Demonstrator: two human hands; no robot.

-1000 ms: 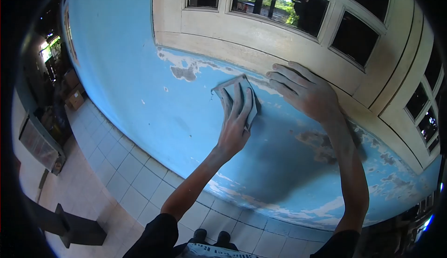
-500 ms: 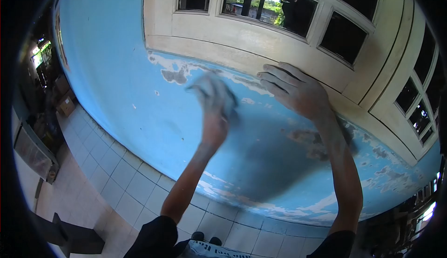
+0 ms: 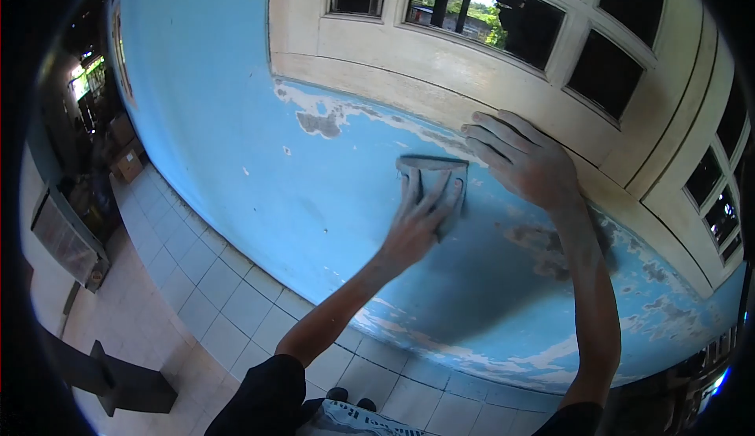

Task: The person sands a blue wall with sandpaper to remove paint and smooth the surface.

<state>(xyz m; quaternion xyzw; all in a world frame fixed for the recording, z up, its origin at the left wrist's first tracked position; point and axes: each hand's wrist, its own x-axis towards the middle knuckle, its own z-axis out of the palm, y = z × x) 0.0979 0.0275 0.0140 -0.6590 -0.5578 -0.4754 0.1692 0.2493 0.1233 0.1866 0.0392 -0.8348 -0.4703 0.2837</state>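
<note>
My left hand (image 3: pixel 417 220) presses a dusty grey piece of sandpaper (image 3: pixel 432 165) flat against the light blue wall (image 3: pixel 236 125). Its fingers lie over the sheet, whose far edge shows beyond the fingertips. To the right, my right hand (image 3: pixel 531 165) rests palm down, fingers stretched out, against the lower edge of the cream window frame (image 3: pixel 370 74). It holds nothing. Grey dust coats the fingers of both hands. Around them the paint is worn through in places, with a white and grey patch (image 3: pixel 321 121) below the frame's left corner.
Glazed panes sit in the cream frame above, and a second window section (image 3: pixel 712 192) stands at right. Pale floor tiles (image 3: pixel 232 310) run along the wall's foot. A cardboard box (image 3: pixel 127 165) and a dark bench-like object (image 3: pixel 130 381) are at left.
My left hand has swept to the right across the wall with the sandpaper. My right hand stays braced on the frame. The whole view has shifted slightly.
</note>
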